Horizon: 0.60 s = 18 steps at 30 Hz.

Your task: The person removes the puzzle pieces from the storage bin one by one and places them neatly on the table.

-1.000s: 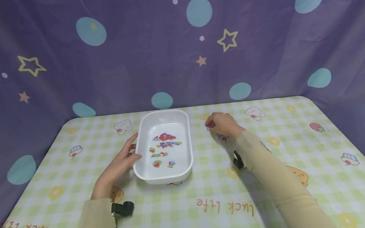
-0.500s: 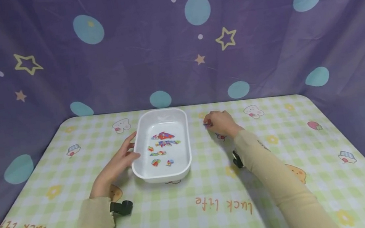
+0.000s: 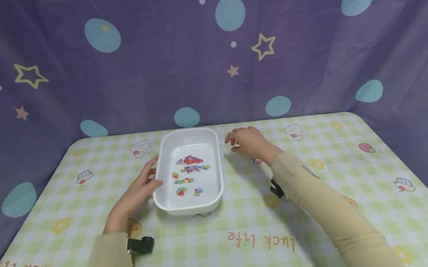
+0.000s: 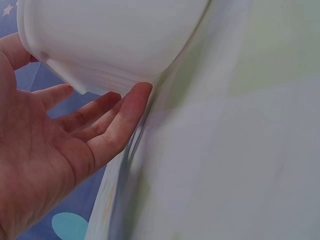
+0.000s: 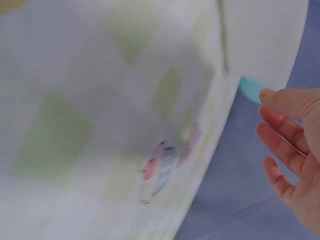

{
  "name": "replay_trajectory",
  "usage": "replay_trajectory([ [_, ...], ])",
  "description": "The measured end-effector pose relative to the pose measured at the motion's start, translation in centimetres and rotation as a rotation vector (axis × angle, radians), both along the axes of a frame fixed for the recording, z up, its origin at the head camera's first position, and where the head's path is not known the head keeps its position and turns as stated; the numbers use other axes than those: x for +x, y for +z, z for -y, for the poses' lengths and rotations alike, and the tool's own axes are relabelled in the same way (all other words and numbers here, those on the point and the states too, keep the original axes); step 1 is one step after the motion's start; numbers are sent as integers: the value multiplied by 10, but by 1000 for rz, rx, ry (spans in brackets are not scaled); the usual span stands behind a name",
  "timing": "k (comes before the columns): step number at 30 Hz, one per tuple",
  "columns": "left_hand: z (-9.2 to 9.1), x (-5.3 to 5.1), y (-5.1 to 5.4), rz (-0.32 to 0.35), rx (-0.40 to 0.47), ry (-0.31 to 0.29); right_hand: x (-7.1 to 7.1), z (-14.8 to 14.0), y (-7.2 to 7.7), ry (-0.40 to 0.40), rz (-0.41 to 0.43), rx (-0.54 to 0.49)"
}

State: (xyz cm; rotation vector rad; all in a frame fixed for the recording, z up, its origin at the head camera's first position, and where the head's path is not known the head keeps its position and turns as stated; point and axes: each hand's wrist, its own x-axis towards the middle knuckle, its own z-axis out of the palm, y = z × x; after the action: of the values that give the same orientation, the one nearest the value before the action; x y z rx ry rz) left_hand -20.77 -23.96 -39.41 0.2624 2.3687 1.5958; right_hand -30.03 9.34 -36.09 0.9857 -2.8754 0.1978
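A white rectangular tray (image 3: 191,206) stands left of the table's middle. Small colourful flat cut-outs lie inside it, among them a red-and-purple one (image 3: 193,159). My left hand (image 3: 137,195) touches the tray's left side, thumb at the rim and fingers loosely spread against the outer wall; its wrist view shows a fingertip (image 4: 142,92) at the wall low down. Right of the tray, my right hand (image 3: 249,142) is raised above the cloth with loosely bent fingers and nothing visible between them. A blurred pink-purple patch (image 5: 191,146) shows on the cloth; I cannot tell whether it is a piece or print.
A green-checked tablecloth (image 3: 244,206) with printed cartoons and lettering covers the table. Behind its far edge hangs a purple curtain (image 3: 142,80) with stars and blue dots. Dark straps with small devices sit at both wrists, the left one (image 3: 141,245) reaching over the cloth.
Earlier my right fingertips were together at a small purple-red piece near the cloth; now they are apart and the hand has moved left toward the tray. My left hand stays at the tray.
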Motion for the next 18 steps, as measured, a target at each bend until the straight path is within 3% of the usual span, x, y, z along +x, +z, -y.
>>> replay_trajectory([
  [10, 0, 2, 1, -6, 15, -7, 21, 22, 24, 84, -94, -78],
  [18, 0, 3, 1, -14, -17, -1, 40, 47, 31, 156, -66, -65],
])
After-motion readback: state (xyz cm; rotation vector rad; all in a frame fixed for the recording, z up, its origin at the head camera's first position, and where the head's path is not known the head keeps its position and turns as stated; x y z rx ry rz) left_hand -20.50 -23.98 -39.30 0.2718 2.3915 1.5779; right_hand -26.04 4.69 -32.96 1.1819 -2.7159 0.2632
